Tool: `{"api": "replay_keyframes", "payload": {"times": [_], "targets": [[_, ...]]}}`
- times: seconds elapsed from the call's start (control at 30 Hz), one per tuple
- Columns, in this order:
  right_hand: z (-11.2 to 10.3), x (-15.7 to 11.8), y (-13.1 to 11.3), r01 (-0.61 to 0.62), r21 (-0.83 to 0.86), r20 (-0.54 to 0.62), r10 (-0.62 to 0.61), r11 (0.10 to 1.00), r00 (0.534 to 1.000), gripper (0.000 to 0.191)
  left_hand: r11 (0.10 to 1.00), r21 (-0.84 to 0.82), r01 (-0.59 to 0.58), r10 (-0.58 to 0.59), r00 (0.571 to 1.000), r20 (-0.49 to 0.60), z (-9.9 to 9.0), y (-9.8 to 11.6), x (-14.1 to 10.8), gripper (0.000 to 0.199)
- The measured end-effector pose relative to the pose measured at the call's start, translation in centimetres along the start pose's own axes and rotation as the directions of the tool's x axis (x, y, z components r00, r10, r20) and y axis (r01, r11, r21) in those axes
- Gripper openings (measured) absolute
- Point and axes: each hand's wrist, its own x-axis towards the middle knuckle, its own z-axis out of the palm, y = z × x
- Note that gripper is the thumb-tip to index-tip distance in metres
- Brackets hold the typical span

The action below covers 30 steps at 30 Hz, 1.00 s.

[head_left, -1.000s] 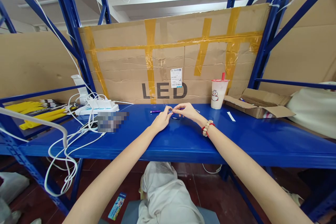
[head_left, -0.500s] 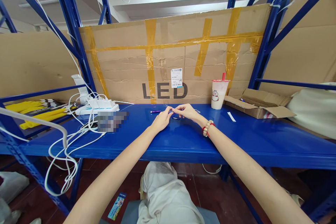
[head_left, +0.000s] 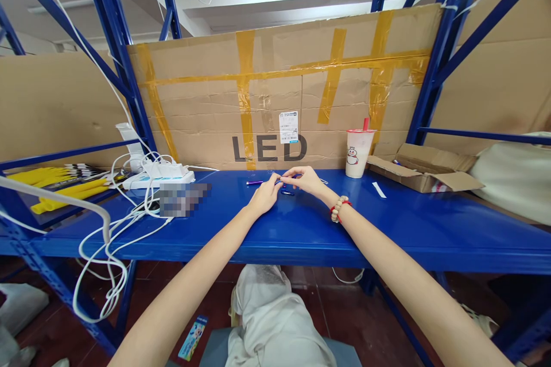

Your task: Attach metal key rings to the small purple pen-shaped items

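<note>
My left hand (head_left: 263,196) and my right hand (head_left: 303,179) meet over the blue tabletop (head_left: 297,235), fingertips nearly touching. Both are closed in a pinch around a slim, dark blue pen (head_left: 279,181), mostly covered by the fingers. Just below the fingertips lies a short, dark pen piece (head_left: 287,192). A purple pen (head_left: 255,183) rests left of my left hand, its right end hidden behind the fingers. Something thin and pale shows behind my right hand, too small to name. A beaded bracelet (head_left: 340,209) circles my right wrist.
A drink cup (head_left: 358,155) with a red straw stands right of my hands, near a paper strip (head_left: 379,190) and an open cardboard box (head_left: 424,172). Tangled white cables surround a power strip (head_left: 159,179) at left. A cardboard sheet (head_left: 198,109) closes off the back.
My right hand's fingers have risen slightly and arch more over the pen. My left hand stays nearly in place. The view has shifted a little.
</note>
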Motion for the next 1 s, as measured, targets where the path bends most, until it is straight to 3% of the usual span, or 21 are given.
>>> {"api": "replay_keyframes", "payload": {"times": [0.37,1.0], "targets": [[-0.5,-0.1,-0.3,0.005,0.04,0.069,-0.008,0.999,0.998,0.041,0.996,-0.085,-0.004,0.005,1.0,0.005,0.2,-0.3,0.1,0.022],[-0.5,0.0,0.9,-0.057,-0.049,0.097,0.062,0.997,0.993,0.041,0.999,-0.034,-0.036,0.037,0.998,0.043,0.1,-0.3,-0.4,0.014]]}}
